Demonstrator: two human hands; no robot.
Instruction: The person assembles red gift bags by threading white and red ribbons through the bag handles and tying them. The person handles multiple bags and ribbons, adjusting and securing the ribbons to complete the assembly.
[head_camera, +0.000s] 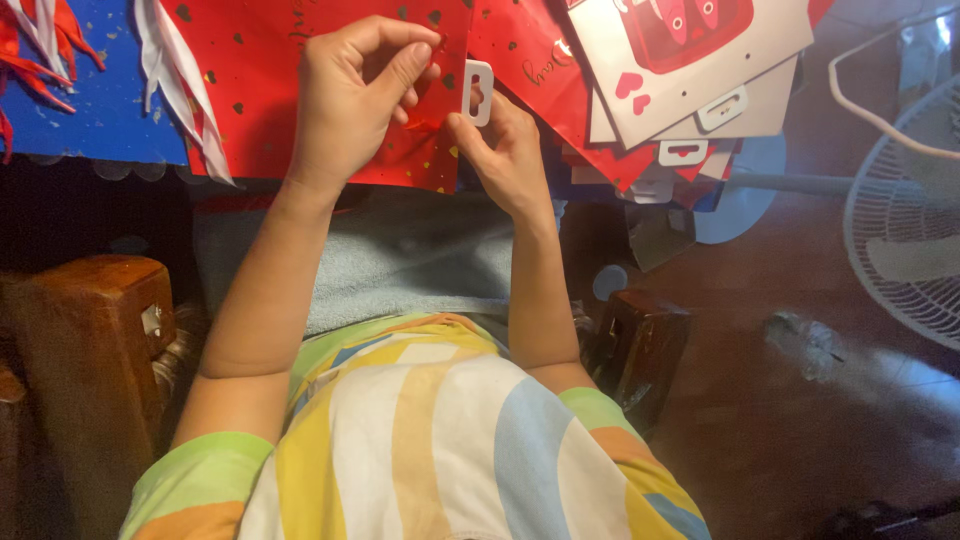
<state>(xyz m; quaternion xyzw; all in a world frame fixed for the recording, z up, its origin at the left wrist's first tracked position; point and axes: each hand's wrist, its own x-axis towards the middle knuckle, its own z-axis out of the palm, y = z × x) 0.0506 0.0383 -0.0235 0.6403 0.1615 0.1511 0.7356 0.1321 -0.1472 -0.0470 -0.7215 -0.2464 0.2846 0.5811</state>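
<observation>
My left hand (355, 95) pinches the edge of a red paper bag (270, 60) dotted with small dark hearts, thumb and fingers closed on it near its top right corner. My right hand (505, 150) holds a small white plastic handle piece (478, 92) with a slot in it, pressed against the same bag's edge. The two hands sit close together over the bag, which lies on the table in front of me.
A stack of flat white and red bags (690, 60) with white handle pieces lies to the right. Red and white ribbons (170, 70) rest on a blue surface (100, 110) at left. A white fan (900, 240) stands on the dark floor at right. Wooden chair arms (90, 340) flank me.
</observation>
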